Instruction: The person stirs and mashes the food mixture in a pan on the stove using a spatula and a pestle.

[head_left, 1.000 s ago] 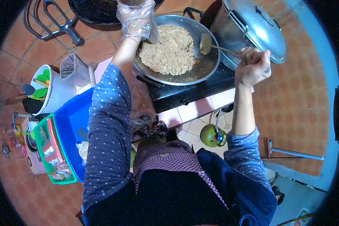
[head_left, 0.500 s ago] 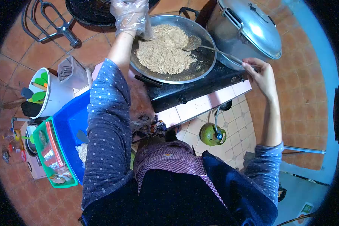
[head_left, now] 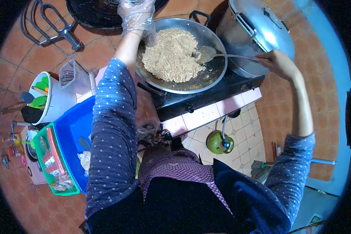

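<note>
A wide metal wok [head_left: 201, 86] sits on the black stove [head_left: 206, 102] with a heap of pale brown crumbly mixture [head_left: 169, 56] inside. My right hand [head_left: 279, 64] is closed round the handle end of a long metal ladle [head_left: 238, 57]; the ladle's flat bowl rests at the right edge of the heap. In a clear plastic glove, my left hand [head_left: 136, 17] is over the wok's upper left rim. Its fingers are partly cut off by the top of the view, and what they hold, if anything, is hidden.
Right of the wok stands a big lidded pot [head_left: 245, 39]. A black pan [head_left: 97, 13] and a metal beater [head_left: 62, 33] lie at the upper left. Further left are a white bucket [head_left: 60, 103] of utensils, a blue tray [head_left: 72, 124] and a green basket [head_left: 75, 190]. Below hangs a green gas cylinder [head_left: 214, 142].
My right hand has moved right, changing from a raised fist to a lower grip on the handle. The ladle's bowl has gone from the wok's right side to the heap. My left hand shifted slightly.
</note>
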### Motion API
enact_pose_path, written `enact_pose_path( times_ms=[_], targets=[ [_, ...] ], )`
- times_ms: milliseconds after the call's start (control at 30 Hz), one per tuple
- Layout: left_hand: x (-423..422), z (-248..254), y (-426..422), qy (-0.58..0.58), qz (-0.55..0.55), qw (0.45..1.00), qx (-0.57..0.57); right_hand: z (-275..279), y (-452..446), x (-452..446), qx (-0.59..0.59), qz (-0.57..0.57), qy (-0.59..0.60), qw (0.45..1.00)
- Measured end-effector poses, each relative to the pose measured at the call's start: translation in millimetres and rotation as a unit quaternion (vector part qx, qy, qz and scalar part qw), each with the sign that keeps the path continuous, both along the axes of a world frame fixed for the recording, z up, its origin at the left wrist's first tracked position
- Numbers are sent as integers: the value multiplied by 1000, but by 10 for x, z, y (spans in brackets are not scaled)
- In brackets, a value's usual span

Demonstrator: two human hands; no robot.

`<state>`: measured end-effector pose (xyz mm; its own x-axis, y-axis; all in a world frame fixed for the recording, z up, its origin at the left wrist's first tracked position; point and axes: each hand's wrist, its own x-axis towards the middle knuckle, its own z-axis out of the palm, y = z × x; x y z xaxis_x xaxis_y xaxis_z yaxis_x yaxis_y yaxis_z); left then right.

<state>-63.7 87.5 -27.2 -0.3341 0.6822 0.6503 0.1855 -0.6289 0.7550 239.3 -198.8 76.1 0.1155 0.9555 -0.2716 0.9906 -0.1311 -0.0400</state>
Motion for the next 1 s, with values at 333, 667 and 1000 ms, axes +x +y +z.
enact_pose_path(
  times_ms=[333,667,1000],
  targets=[
    [103,-50,-51,-59,-105,992,-22,-1253,52,-260,87,-22,97,991],
    [157,8,-251,-2,-81,996,30,-1113,-313,-408,136,-70,113,982],
    [277,224,-544,-91,-187,978,-12,-1059,-688,-402,203,29,-240,949]
  ],
)
